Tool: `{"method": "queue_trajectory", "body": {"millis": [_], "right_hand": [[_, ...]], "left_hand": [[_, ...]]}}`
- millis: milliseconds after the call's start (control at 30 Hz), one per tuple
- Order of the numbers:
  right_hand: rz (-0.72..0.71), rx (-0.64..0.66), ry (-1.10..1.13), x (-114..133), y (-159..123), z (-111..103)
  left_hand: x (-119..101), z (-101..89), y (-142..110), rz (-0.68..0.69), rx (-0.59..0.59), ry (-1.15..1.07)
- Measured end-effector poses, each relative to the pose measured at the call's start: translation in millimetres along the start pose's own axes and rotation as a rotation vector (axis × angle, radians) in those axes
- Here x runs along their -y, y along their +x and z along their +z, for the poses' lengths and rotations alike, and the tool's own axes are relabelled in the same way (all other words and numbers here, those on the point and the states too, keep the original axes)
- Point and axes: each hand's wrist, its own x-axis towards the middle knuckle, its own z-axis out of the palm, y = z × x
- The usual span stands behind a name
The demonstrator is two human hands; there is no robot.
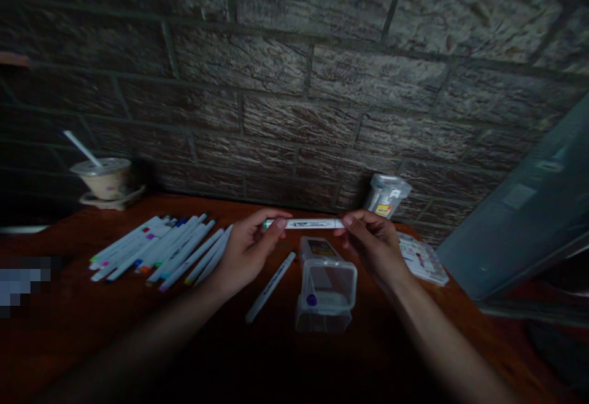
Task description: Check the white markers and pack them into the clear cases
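Observation:
A white marker (308, 224) with a green end is held level above the table between both my hands. My left hand (253, 244) pinches its green end with thumb and fingers, and my right hand (372, 241) pinches the other end. Below them lies an open clear plastic case (329, 269) on its side, its mouth towards me, with a purple-ended marker (311, 299) inside. Left of the case, a single white marker (271, 287) rests slantwise on the table. Further left, several white markers (179, 247) with coloured ends lie in a loose pile.
At the back left a plastic cup (105, 177) with a straw stands on a holder. Another clear container (385, 195) stands by the brick wall (294, 115). A flat patterned pack (423, 260) lies right of my right hand, near a grey panel (529, 201).

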Motion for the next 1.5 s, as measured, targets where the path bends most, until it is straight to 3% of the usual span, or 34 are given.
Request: {"method": "queue_trajectory", "body": {"millis": [167, 433, 767, 1000, 1500], "right_hand": [[0.050, 0.011, 0.022, -1, -1, -1], [0.012, 0.026, -0.043, -2, 0, -1], [0.032, 0.038, 0.002, -3, 0, -3], [0.006, 0.031, -0.055, -4, 0, -2], [-0.046, 0.061, -0.114, -12, 0, -5]], "left_hand": [[-6, 2.5, -1, -0.003, -0.003, -0.122], [-2, 4.7, -5, -0.015, 0.039, -0.141], [1, 3.2, -7, -0.013, 0.038, -0.075], [-9, 6.6, -4, 0.057, -0.032, 0.020], [-5, 6.3, -6, 0.066, -0.033, 0.071]]}}
